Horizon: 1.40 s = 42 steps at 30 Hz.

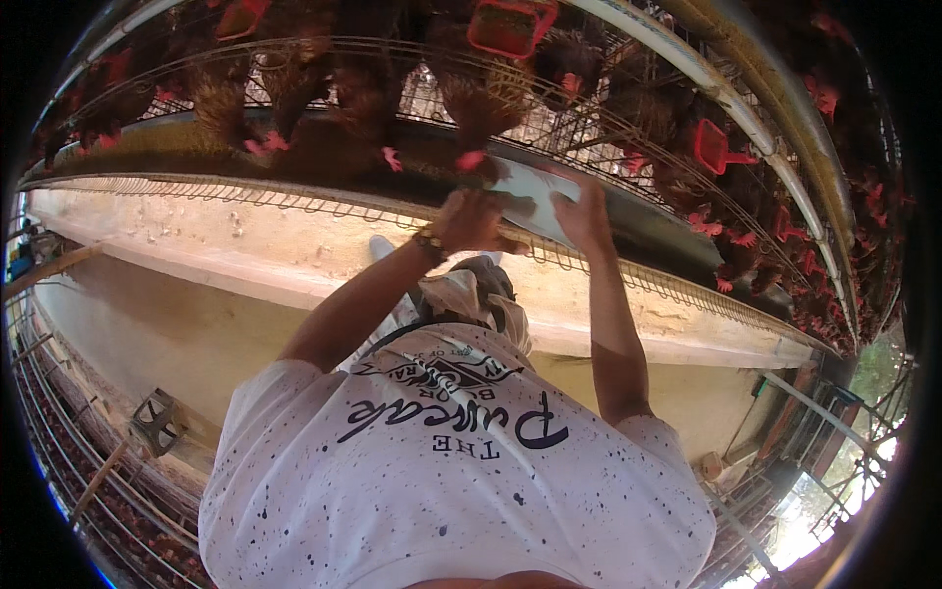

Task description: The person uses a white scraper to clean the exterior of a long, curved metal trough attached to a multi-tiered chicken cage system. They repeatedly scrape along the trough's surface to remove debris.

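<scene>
A flat, pale bluish-white piece (538, 188) lies tilted across the long feed trough (324, 157); its exact kind cannot be made out. My right hand (586, 218) grips its right side, thumb bent over the surface. From the left comes my left hand (471, 221), with a dark band (429, 242) at the wrist. Its fingers stretch over the left part of the pale piece, and the thumb points away, lower down, by the trough's near edge. Brown hens (481, 103) push their red-combed heads out of the cage wires above the trough, close to both hands.
A wire rail (324, 204) runs along the trough's near side. Red plastic cups (708, 147) hang on the cages, and a pale pipe (706, 79) crosses at upper right. Below is a ledge (196, 240). A dark crate (159, 422) stands behind at lower left, near more cages.
</scene>
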### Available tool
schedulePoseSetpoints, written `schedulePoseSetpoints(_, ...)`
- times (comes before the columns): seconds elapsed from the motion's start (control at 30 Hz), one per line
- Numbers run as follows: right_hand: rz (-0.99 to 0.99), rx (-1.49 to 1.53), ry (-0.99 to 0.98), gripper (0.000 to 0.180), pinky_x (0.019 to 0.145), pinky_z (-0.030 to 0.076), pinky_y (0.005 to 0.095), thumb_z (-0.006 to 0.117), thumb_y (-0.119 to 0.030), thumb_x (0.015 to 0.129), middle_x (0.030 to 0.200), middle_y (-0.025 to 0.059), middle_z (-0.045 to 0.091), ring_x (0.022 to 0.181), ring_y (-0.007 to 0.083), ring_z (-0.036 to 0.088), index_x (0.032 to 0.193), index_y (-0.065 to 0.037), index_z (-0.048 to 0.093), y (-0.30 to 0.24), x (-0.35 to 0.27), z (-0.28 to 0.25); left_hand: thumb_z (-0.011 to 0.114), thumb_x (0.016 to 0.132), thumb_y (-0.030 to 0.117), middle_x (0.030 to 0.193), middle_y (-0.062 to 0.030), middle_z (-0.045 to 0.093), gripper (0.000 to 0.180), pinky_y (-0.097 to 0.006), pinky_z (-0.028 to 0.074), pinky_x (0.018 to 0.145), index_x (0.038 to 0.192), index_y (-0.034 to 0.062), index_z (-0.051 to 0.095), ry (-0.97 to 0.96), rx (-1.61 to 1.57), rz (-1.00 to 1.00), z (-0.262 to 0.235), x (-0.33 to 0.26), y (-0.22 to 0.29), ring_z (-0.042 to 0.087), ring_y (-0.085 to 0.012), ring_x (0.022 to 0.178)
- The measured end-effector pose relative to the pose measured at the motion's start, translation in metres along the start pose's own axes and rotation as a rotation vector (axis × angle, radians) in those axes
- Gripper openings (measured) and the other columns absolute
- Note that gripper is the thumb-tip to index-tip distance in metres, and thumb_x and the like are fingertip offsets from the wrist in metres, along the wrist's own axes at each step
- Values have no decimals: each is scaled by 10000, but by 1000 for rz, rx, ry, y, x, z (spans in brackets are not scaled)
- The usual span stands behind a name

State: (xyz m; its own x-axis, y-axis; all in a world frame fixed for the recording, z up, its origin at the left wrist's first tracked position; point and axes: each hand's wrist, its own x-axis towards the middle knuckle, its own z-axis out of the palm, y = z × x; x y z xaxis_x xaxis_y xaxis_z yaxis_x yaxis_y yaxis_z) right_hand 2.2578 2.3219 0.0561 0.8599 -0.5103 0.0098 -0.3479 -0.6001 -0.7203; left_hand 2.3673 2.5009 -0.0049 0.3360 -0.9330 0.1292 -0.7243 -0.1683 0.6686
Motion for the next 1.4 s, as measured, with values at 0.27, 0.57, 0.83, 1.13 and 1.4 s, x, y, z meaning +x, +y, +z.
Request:
schedulePoseSetpoints(0.27,-223,431,27,555,825,546,394,558,35,726,1080,266,671,931,389,685,1266,-67,638,-162,36,216,850,595,563,1198,-144,667,807,-519,380,1067,1224,102,639,43,357,-332,-172,-136,-127,594,-332,1174)
schedulePoseSetpoints(0.57,-259,274,-228,592,851,523,351,496,58,742,1111,254,663,988,316,700,1305,-84,611,-127,5,67,872,647,395,1367,-147,552,823,-536,271,1152,1343,116,532,231,162,-71,-115,-114,-12,440,-359,1343)
schedulePoseSetpoints(0.83,82,58,-60,580,1001,455,325,442,125,757,1212,221,661,1183,311,627,1274,-51,635,-32,-67,-62,785,753,421,1298,-191,587,657,-448,419,1054,1257,45,591,-25,-237,238,9,-13,37,531,-355,1240)
schedulePoseSetpoints(1.13,-67,149,-78,620,857,519,357,481,116,724,1156,225,669,995,325,679,1295,-81,624,-85,-13,57,805,662,519,1137,-159,646,724,-459,494,936,1142,12,616,-200,183,-230,-55,-34,-14,629,-336,1058)
schedulePoseSetpoints(1.4,-202,220,-215,566,921,493,364,490,90,756,1129,231,657,1094,351,632,1281,-70,627,-202,51,192,731,796,409,1111,-161,672,460,-455,484,919,1072,45,674,86,474,-230,-159,-144,-153,627,-328,1059)
